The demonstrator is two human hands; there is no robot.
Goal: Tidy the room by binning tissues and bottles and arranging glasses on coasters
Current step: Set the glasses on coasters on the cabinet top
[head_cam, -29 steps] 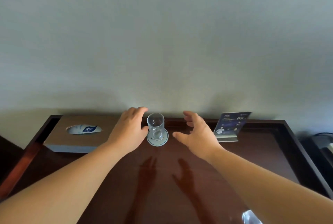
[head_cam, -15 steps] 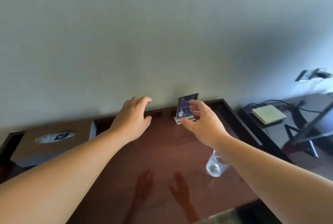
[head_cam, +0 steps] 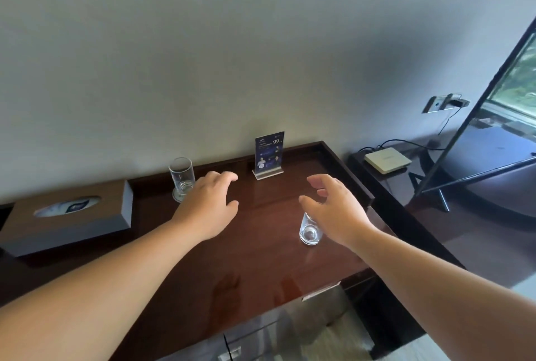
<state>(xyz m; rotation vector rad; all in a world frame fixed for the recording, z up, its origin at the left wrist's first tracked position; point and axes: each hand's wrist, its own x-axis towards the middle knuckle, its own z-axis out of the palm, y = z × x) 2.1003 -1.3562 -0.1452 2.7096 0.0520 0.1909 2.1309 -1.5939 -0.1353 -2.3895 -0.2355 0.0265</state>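
Observation:
A clear glass (head_cam: pixel 182 177) stands upright on a round coaster (head_cam: pixel 177 196) near the back edge of the dark wooden desk (head_cam: pixel 255 268). My left hand (head_cam: pixel 209 206) hovers just to its right, fingers relaxed, holding nothing. A second clear glass (head_cam: pixel 310 229) stands directly on the desk toward the right edge. My right hand (head_cam: pixel 336 208) is spread just above and beside this glass, thumb near its rim, not gripping it.
A brown tissue box (head_cam: pixel 66 215) sits at the left. A blue card in an acrylic stand (head_cam: pixel 269 154) is at the back. To the right, a lower unit holds a white box (head_cam: pixel 387 159), cables and a TV screen (head_cam: pixel 493 117).
The view swung back left and down. My right hand came down from near the card stand to the second glass. The glass on the coaster is visible again beside my left hand.

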